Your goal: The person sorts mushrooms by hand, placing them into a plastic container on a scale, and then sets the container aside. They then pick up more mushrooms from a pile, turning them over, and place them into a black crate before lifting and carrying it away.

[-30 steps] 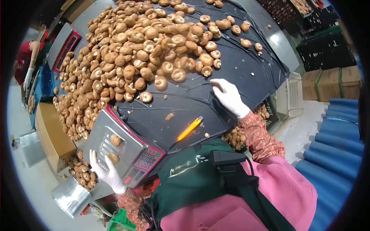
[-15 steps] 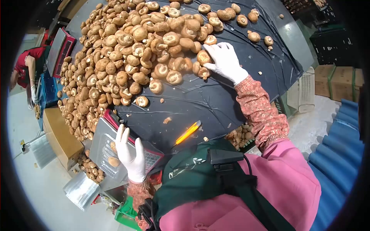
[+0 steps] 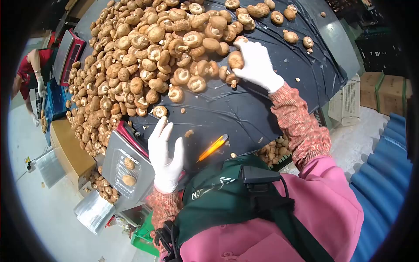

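Your right hand (image 3: 257, 65), in a white glove, sat at the upper middle of the frame on the right edge of the mushroom pile (image 3: 144, 56). The fingers were curved over the heap and the thumb side pressed against one brown mushroom (image 3: 235, 60). I honestly couldn't tell whether you really had a grip on it or were just touching it.

Your left hand (image 3: 165, 155) was down in the lower middle, wide open with the fingers spread and flat, holding nothing. It hovered over the right end of the scale (image 3: 114, 153), fingertips pointing up-frame at a lone mushroom (image 3: 159, 111) just beyond them on the near edge of the pile. Whether the palm touched the scale, no idea.

On the scale's plate lay a clear tray (image 3: 126, 170) with two mushrooms in it. Just right of your left hand, an orange knife (image 3: 212, 147) lay on the black plastic sheet (image 3: 244, 113) that covered the table, with small mushroom scraps scattered near it.

A cardboard box (image 3: 72, 148) stood at the left edge, below the pile. Further up on the left was a second scale (image 3: 70, 54), and beside it another person's arm (image 3: 35, 65) in a red sleeve and white glove. More mushrooms showed in a crate (image 3: 273, 150) under the table's edge, below your right sleeve.
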`<action>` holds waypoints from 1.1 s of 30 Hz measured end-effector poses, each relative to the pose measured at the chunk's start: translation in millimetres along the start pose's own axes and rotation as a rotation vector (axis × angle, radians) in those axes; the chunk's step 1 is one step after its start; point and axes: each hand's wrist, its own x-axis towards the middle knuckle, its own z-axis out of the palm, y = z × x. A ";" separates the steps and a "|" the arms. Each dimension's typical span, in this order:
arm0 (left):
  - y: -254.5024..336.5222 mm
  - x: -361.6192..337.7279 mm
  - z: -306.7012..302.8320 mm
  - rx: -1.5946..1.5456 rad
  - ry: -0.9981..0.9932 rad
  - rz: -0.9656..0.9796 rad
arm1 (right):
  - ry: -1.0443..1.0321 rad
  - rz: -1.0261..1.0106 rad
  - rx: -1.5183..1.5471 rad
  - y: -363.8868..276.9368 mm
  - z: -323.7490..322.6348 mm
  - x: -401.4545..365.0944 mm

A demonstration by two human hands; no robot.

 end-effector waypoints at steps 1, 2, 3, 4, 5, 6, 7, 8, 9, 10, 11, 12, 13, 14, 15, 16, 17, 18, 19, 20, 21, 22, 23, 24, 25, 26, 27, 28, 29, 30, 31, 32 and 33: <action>0.9 0.8 2.7 -0.019 -0.004 -0.001 | 0.015 0.076 -0.010 -5.5 -12.9 -5.9; 2.4 2.0 6.0 -0.041 -0.007 -0.002 | 0.109 0.113 0.233 -1.7 -13.0 -16.4; 3.4 2.8 8.9 -0.066 -0.013 -0.002 | 0.202 0.153 0.474 4.2 -14.6 -27.7; 1.0 2.8 12.8 -0.103 -0.023 0.005 | 0.136 0.304 0.935 8.6 -21.7 -37.7; 0.4 3.7 17.2 -0.103 -0.029 0.017 | 0.067 0.456 1.394 11.0 -30.4 -46.7; 0.6 4.8 21.8 -0.104 -0.036 0.031 | 0.026 0.476 1.836 7.6 -47.7 -53.7; 1.6 6.4 26.0 -0.106 -0.044 0.047 | -0.011 0.603 2.270 21.9 -39.6 -68.1; 3.2 8.8 29.8 -0.123 -0.059 0.058 | -0.040 0.579 2.428 31.8 -28.6 -78.5; 5.1 11.3 32.6 -0.138 -0.076 0.069 | -0.072 0.550 2.588 28.4 -29.5 -81.6; 7.2 13.6 34.7 -0.151 -0.093 0.078 | -0.047 0.590 2.650 24.4 -31.1 -84.8; 9.4 15.6 36.6 -0.163 -0.109 0.086 | -0.009 0.620 2.561 20.1 -35.5 -88.9; 11.9 18.7 38.0 -0.158 -0.120 0.105 | -0.011 0.624 2.544 16.8 -37.4 -90.5; 14.4 21.6 39.2 -0.165 -0.135 0.116 | -0.016 0.628 2.528 14.9 -38.2 -91.6; 17.1 24.0 39.9 -0.170 -0.150 0.126 | -0.019 0.616 2.520 13.5 -39.2 -91.9; 19.4 26.3 40.5 -0.172 -0.164 0.134 | -0.025 0.604 2.513 11.9 -39.5 -91.8; 21.2 29.1 41.2 -0.192 -0.180 0.134 | -0.033 0.590 2.507 11.0 -39.3 -91.8; 22.4 30.1 41.8 -0.190 -0.188 0.141 | -0.062 0.570 2.552 12.3 -36.3 -91.7; 23.7 30.8 42.2 -0.188 -0.194 0.147 | -0.091 0.549 2.596 14.6 -32.2 -91.1; 24.1 31.0 42.5 -0.188 -0.201 0.154 | -0.120 0.528 2.638 15.8 -29.9 -91.3; 23.7 30.8 42.9 -0.188 -0.206 0.154 | -0.116 0.534 2.607 16.6 -30.5 -92.9; 22.6 30.3 43.6 -0.187 -0.209 0.154 | -0.113 0.540 2.576 17.3 -33.5 -94.2; 21.3 29.8 43.4 -0.186 -0.212 0.151 | -0.114 0.545 2.545 15.7 -39.0 -93.9; 20.4 28.7 42.1 -0.188 -0.210 0.139 | -0.065 0.604 2.307 10.8 -51.5 -98.3; 20.0 27.4 40.5 -0.190 -0.207 0.127 | -0.065 0.639 2.115 11.4 -61.9 -110.7; 18.9 26.5 39.4 -0.193 -0.202 0.114 | -0.065 0.664 1.921 19.8 -74.2 -123.0; 16.3 25.6 38.6 -0.199 -0.198 0.097 | -0.338 0.485 1.652 36.2 -90.7 -132.2; 13.3 24.1 38.1 -0.208 -0.196 0.080 | -0.579 0.309 1.359 50.6 -109.2 -139.6; 10.6 21.9 39.1 -0.218 -0.194 0.061 | -0.811 0.299 1.018 54.6 -130.5 -139.9; 8.0 19.8 41.6 -0.242 -0.190 0.033 | -1.014 0.282 0.664 56.6 -146.2 -142.4; 5.5 17.6 44.8 -0.266 -0.189 0.006 | -1.006 0.256 0.470 59.1 -146.4 -150.6; 3.8 15.9 48.0 -0.289 -0.187 -0.018 | -0.905 0.221 0.422 59.1 -142.0 -154.6; 3.6 15.1 51.3 -0.318 -0.193 -0.024 | -0.799 0.182 0.371 57.8 -136.4 -153.4; 5.9 15.4 52.8 -0.289 -0.200 -0.008 | -0.692 0.139 0.320 56.0 -129.0 -148.4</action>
